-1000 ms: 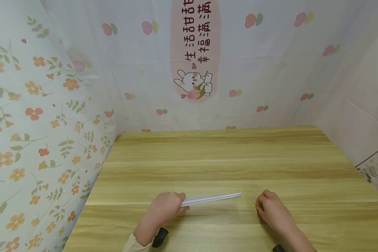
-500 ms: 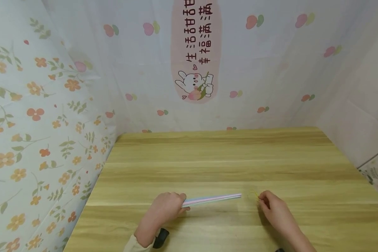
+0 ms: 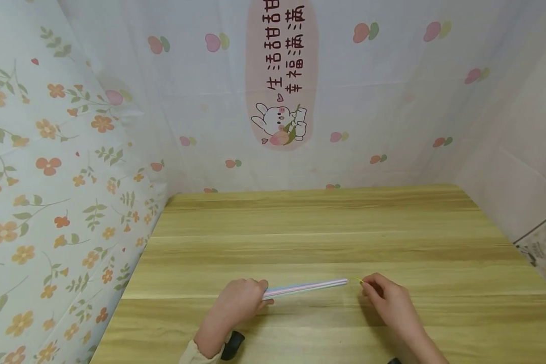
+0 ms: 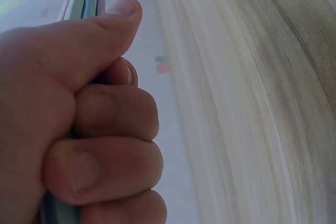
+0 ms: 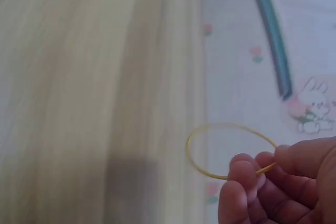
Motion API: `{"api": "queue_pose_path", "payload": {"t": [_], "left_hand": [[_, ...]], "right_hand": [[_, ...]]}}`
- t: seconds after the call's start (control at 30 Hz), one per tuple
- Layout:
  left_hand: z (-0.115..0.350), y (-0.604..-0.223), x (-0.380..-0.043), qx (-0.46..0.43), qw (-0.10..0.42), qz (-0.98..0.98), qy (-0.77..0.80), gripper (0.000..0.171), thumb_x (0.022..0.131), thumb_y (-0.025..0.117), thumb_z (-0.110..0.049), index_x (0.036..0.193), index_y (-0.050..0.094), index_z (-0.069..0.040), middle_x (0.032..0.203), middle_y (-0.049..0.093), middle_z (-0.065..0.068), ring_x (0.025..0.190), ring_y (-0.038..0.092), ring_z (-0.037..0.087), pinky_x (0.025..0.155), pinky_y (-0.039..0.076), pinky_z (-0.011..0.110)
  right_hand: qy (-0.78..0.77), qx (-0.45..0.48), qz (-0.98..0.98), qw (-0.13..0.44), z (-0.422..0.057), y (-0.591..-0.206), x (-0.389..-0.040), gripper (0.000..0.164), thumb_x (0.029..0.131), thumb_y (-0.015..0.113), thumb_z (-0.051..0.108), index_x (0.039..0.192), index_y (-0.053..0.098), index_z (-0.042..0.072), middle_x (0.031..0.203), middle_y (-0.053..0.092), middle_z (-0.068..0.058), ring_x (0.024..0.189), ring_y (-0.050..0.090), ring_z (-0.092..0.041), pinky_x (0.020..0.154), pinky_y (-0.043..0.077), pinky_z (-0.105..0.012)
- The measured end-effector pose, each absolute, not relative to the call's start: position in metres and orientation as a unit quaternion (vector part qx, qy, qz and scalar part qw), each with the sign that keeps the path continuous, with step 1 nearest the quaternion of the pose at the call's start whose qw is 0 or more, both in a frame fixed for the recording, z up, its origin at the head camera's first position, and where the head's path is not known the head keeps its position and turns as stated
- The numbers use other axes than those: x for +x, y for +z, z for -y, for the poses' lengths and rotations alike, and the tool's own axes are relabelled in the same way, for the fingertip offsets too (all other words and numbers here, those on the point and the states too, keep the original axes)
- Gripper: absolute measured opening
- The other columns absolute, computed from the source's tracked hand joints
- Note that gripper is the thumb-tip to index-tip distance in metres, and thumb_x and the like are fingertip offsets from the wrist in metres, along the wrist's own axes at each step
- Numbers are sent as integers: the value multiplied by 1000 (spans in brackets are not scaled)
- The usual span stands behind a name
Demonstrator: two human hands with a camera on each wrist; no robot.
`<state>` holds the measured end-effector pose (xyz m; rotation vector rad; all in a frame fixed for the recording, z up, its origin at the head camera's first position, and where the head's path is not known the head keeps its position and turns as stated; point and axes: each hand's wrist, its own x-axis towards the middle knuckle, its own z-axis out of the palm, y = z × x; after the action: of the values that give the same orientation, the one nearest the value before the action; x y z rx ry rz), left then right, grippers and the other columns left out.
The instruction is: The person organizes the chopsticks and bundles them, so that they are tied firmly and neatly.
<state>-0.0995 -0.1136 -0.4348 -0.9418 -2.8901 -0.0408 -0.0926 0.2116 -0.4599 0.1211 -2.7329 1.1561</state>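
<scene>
Yellow loop (image 5: 210, 175), pastel sticks (image 3: 306, 288) (pink, blue, green), wood-grained table (image 3: 309, 232).

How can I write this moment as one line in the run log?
left hand: grips pastel rods | right hand: pinches yellow band | yellow band: looped open, not around pastel rods

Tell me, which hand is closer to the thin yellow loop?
The right hand: it pinches the yellow loop itself. The left hand is farther off, to the loop's left, gripping the pastel sticks, whose free end points toward the loop.
</scene>
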Motion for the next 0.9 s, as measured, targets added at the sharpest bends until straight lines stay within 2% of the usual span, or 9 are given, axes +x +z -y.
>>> {"api": "queue_pose_path", "payload": {"t": [0.17, 0.3, 0.5, 0.9], "left_hand": [[111, -435, -100, -307, 46, 951, -16, 35, 85, 69, -40, 71, 51, -13, 54, 43, -7, 45, 36, 4, 41, 32, 22], [109, -435, -101, -308, 48, 950, -17, 35, 85, 68, -40, 70, 51, -14, 53, 43, -7, 44, 35, 3, 41, 30, 19], [106, -434, -100, -303, 47, 952, -16, 34, 86, 68, -39, 70, 52, -13, 53, 44, -6, 44, 34, 3, 40, 27, 17], [100, -434, -102, -296, 38, 954, -13, 35, 86, 68, -40, 70, 51, -13, 53, 45, -6, 43, 37, 4, 39, 30, 19]], "right_hand": [[434, 56, 893, 109, -201, -450, -88, 5, 90, 63, 4, 88, 65, 8, 70, 64, 1, 55, 52, -2, 52, 46, -21], [457, 62, 882, 98, -197, -447, -86, 4, 90, 62, 3, 89, 65, 6, 70, 65, -1, 56, 57, -6, 52, 48, -22], [476, 69, 872, 88, -193, -444, -84, 7, 88, 63, 1, 90, 65, 7, 71, 65, -2, 57, 57, -4, 53, 49, -23], [496, 104, 860, 65, -184, -438, -81, 6, 88, 64, 1, 92, 65, 6, 73, 66, -3, 59, 59, -6, 54, 51, -25]]}}
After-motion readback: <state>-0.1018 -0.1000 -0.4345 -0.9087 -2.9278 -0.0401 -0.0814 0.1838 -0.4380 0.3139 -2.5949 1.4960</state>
